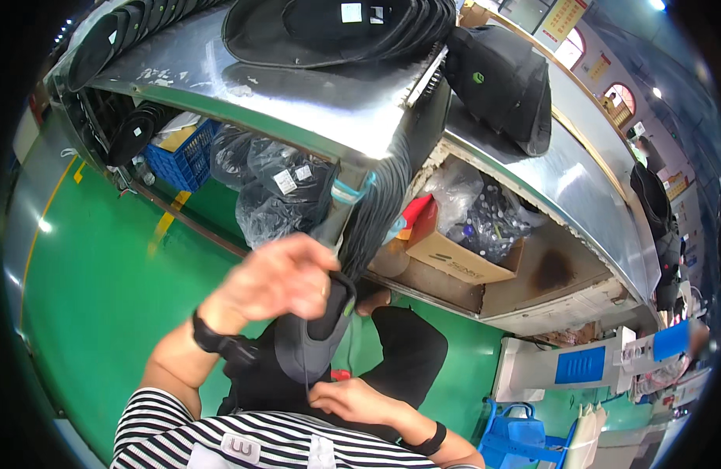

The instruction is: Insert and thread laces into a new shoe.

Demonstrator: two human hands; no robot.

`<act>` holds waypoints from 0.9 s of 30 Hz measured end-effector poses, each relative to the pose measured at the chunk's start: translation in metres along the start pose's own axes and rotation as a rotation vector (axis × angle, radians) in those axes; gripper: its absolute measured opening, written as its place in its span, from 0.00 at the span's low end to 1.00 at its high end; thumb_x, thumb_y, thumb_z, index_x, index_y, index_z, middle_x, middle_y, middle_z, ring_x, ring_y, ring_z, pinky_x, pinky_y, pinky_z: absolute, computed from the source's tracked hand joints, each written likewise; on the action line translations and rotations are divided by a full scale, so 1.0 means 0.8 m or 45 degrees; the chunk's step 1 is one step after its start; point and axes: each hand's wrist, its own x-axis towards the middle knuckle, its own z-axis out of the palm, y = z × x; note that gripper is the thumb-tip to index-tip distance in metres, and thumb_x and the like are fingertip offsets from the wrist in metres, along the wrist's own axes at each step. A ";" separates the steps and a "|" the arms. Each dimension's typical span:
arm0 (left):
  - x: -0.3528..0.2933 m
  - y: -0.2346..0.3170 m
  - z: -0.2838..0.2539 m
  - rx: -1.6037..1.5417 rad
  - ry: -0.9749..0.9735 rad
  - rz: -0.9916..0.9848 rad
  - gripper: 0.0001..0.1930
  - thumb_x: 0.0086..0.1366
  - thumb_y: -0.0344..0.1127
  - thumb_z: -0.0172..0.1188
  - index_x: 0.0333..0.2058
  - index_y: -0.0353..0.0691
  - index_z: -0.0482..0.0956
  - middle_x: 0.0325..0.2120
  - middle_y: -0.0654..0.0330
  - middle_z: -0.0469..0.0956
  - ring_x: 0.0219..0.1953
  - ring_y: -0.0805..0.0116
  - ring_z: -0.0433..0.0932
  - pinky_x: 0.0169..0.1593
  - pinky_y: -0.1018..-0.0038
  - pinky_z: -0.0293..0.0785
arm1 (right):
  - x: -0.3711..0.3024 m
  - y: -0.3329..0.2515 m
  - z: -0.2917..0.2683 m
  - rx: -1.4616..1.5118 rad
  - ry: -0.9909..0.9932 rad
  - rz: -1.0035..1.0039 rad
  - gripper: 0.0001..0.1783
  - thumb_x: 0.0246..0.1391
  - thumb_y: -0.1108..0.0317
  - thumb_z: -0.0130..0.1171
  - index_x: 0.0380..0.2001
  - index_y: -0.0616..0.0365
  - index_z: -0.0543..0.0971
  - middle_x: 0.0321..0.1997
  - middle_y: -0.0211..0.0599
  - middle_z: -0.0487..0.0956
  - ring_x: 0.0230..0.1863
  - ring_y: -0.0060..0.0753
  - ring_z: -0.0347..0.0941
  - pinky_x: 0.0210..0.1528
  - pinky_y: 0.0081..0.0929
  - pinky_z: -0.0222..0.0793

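Note:
A dark grey and black shoe (302, 352) lies across my lap, its opening toward the bench and a small green mark by the collar. My left hand (278, 277), smeared by motion, is over the shoe near its collar. Whether its fingers hold anything cannot be told. Close to my body, my right hand (353, 400) is closed in a pinch on a thin dark cord (306, 363) that runs up over the shoe. From the bench corner hangs a thick bundle of black cords (380, 211), tied to the post with a light blue band.
Black shoe parts (321, 35) are stacked on the metal bench (298, 105), with a black bag-like piece (501, 86) to their right. Below are a blue crate (181, 160), plastic-wrapped bundles (274, 180) and a cardboard box (462, 262). A blue stool (517, 430) stands at right.

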 end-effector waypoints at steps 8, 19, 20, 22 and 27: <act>-0.437 0.168 -0.170 0.195 1.832 1.222 0.18 0.74 0.30 0.37 0.59 0.34 0.65 0.15 0.73 0.49 0.14 0.83 0.47 0.17 0.85 0.48 | -0.181 0.108 -0.072 1.847 1.140 0.014 0.11 0.63 0.63 0.55 0.43 0.57 0.76 0.18 0.20 0.63 0.15 0.13 0.52 0.19 0.14 0.50; -0.798 0.095 -0.317 0.466 2.137 1.041 0.18 0.73 0.44 0.41 0.53 0.46 0.73 0.15 0.69 0.58 0.17 0.74 0.59 0.21 0.74 0.58 | -0.349 0.167 -0.168 1.581 2.178 -0.773 0.07 0.55 0.80 0.58 0.38 0.62 0.76 0.32 0.33 0.79 0.27 0.21 0.74 0.26 0.15 0.71; -0.791 0.103 -0.331 0.595 2.110 1.008 0.18 0.73 0.44 0.41 0.54 0.45 0.73 0.18 0.68 0.60 0.20 0.73 0.60 0.24 0.73 0.59 | -0.358 0.166 -0.170 1.489 2.331 -0.775 0.07 0.56 0.78 0.57 0.38 0.62 0.76 0.34 0.36 0.80 0.29 0.23 0.76 0.27 0.16 0.73; -0.771 0.116 -0.356 0.860 2.052 0.913 0.18 0.73 0.43 0.41 0.54 0.44 0.72 0.23 0.66 0.62 0.26 0.72 0.62 0.30 0.73 0.60 | -0.376 0.160 -0.165 1.195 2.583 -0.693 0.06 0.58 0.75 0.56 0.39 0.63 0.76 0.37 0.40 0.81 0.33 0.27 0.79 0.29 0.19 0.77; -0.700 0.108 -0.386 1.506 1.911 0.551 0.19 0.72 0.40 0.42 0.55 0.41 0.72 0.37 0.61 0.67 0.39 0.68 0.65 0.43 0.71 0.62 | -0.449 0.165 -0.148 0.538 3.056 -0.377 0.08 0.61 0.68 0.55 0.41 0.59 0.76 0.32 0.39 0.81 0.28 0.25 0.77 0.26 0.17 0.72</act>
